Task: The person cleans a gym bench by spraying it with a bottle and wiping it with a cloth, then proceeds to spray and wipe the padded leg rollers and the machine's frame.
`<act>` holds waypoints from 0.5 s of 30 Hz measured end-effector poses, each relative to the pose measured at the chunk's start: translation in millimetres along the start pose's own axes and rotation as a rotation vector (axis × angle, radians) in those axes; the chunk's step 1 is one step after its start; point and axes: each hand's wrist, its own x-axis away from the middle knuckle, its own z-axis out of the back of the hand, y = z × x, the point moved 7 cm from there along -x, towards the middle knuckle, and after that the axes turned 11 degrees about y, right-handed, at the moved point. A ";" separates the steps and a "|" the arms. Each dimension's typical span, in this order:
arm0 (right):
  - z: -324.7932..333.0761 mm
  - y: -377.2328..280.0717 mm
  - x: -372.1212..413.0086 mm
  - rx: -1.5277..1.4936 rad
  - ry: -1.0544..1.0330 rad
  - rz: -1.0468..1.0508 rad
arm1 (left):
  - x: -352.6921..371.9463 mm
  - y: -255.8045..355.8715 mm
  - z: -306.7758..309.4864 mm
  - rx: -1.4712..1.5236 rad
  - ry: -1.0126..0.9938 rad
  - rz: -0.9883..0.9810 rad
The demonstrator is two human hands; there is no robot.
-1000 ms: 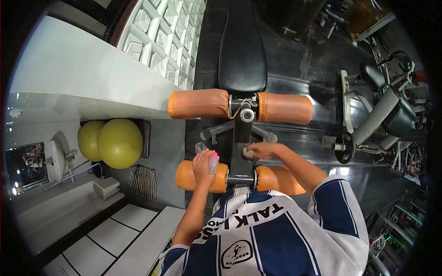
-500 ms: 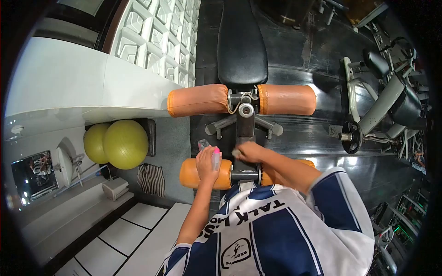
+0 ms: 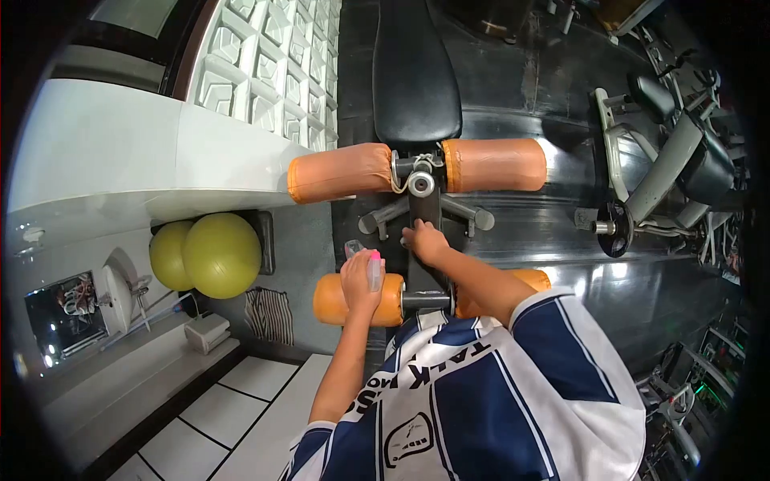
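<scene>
My left hand point(image 3: 358, 280) is closed around a small clear plastic bottle point(image 3: 374, 277) with a bright pink top, above the left lower orange roller pad point(image 3: 325, 298). Another clear plastic piece point(image 3: 353, 248) sticks out past its fingers. My right hand point(image 3: 428, 244) has its fingers drawn together at the dark metal post point(image 3: 423, 210) of the bench. A bit of something pale shows at those fingertips; I cannot tell what it is. Ahead of both hands are the upper left roller pad point(image 3: 341, 172) and the upper right roller pad point(image 3: 495, 165).
The black bench pad point(image 3: 415, 80) stretches away ahead. Two green exercise balls point(image 3: 223, 255) rest on the left near a striped cloth point(image 3: 266, 313). A white wall ledge point(image 3: 241, 164) borders the bench's left side. Weight machines point(image 3: 662, 176) stand at the right.
My right hand has moved forward along the metal post, away from my body. My left hand keeps its hold on the bottle in nearly the same place. The view has shifted slightly.
</scene>
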 end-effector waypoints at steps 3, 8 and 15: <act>19.0 -15.5 22.9 -0.038 -0.099 0.057 | 0.7 -1.2 1.5 0.004 0.022 0.018; 73.9 -75.7 118.9 -0.218 -0.366 0.403 | -3.2 0.6 -0.4 0.057 0.025 0.017; 64.6 -58.1 94.7 -0.370 -0.219 0.174 | -8.0 6.6 0.8 0.081 0.009 -0.066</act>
